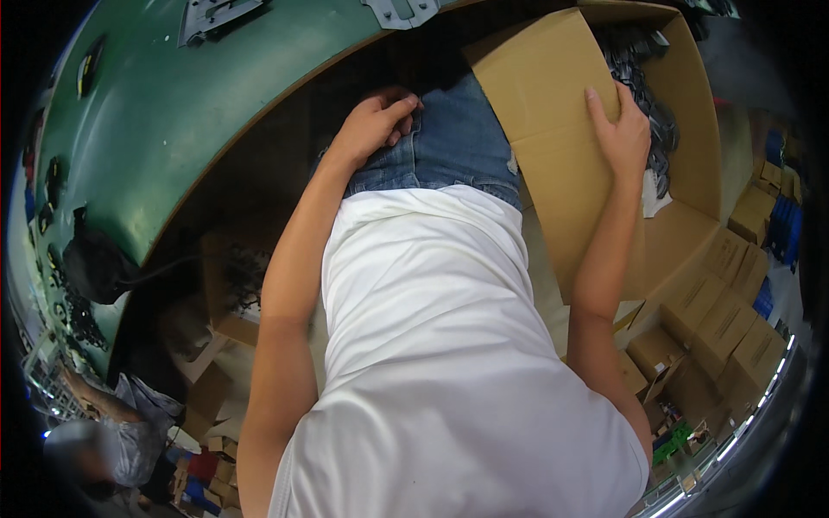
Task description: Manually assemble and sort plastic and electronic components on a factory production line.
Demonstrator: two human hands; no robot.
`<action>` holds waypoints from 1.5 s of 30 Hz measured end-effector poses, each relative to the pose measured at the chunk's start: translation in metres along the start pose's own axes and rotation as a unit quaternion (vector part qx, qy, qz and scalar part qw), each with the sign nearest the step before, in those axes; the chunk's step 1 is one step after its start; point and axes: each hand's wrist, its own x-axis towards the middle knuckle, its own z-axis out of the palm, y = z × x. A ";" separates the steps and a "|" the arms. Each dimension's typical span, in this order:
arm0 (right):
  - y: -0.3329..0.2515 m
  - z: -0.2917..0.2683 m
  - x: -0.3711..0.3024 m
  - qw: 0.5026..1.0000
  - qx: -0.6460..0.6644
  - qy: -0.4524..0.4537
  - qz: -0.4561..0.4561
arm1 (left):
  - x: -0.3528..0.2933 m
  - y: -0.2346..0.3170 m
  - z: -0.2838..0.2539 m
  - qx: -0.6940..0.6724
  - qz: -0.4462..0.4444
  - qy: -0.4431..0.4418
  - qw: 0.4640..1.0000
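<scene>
A large open cardboard box stands at my right side, with many dark grey parts heaped inside. My right hand grips the top edge of its near wall, the thumb lying on the outer face and the fingers over the rim. My left hand rests on my jeans at the thigh, its fingers loosely curled in. I see nothing in that hand, though the inside of the palm is hidden.
A green worktable curves along my left, bearing metal brackets at its far edge and small dark parts. Below it sits another open carton. Stacked cardboard boxes stand behind right. Another person is at the lower left.
</scene>
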 end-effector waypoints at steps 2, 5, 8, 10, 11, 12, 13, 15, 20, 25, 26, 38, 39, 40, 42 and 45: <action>0.002 -0.002 0.000 1.000 -0.004 0.010 0.001 | 0.002 -0.001 0.002 0.000 0.001 -0.010 1.000; 0.006 -0.002 -0.001 1.000 -0.012 0.000 0.008 | 0.002 0.002 0.002 0.002 -0.002 -0.012 1.000; 0.007 -0.001 0.000 1.000 0.004 -0.004 0.004 | 0.001 0.001 0.002 0.000 -0.004 -0.011 1.000; 0.004 -0.002 0.000 1.000 -0.008 -0.005 0.011 | 0.001 0.000 0.002 -0.006 0.003 -0.013 1.000; 0.004 -0.003 0.000 1.000 -0.008 -0.003 0.011 | 0.001 0.000 0.002 0.002 0.000 -0.013 1.000; 0.004 -0.004 -0.001 1.000 -0.010 -0.004 0.021 | 0.002 0.001 0.002 0.009 -0.002 -0.013 1.000; 0.003 -0.002 -0.001 1.000 -0.009 -0.006 0.026 | 0.001 0.001 0.001 0.010 0.001 -0.009 1.000; 0.002 -0.001 0.002 1.000 -0.004 -0.005 0.016 | -0.002 0.004 0.000 -0.001 -0.002 -0.005 1.000; 0.001 -0.002 0.001 1.000 -0.013 -0.012 0.012 | 0.003 -0.001 0.000 0.009 0.007 -0.001 1.000; 0.000 -0.002 -0.002 1.000 -0.008 -0.018 0.015 | -0.004 0.000 0.002 0.016 -0.004 0.005 1.000; 0.001 -0.002 -0.003 1.000 -0.007 -0.018 0.015 | -0.004 0.001 0.002 0.021 -0.005 0.009 1.000; -0.001 0.000 -0.003 1.000 0.001 0.012 -0.006 | -0.001 0.007 0.004 0.037 -0.028 0.014 0.999; -0.001 0.001 -0.003 1.000 0.003 0.016 -0.010 | 0.002 0.006 0.002 0.037 -0.031 0.011 0.999; 0.000 0.002 -0.005 1.000 0.005 0.022 -0.014 | 0.002 0.005 0.002 0.042 -0.032 0.012 0.999; -0.001 0.002 -0.004 1.000 0.000 0.017 -0.007 | 0.002 0.003 0.001 0.047 -0.034 0.011 0.998; -0.001 -0.002 -0.003 1.000 -0.008 0.010 0.005 | 0.001 0.004 0.000 0.042 -0.038 0.014 0.998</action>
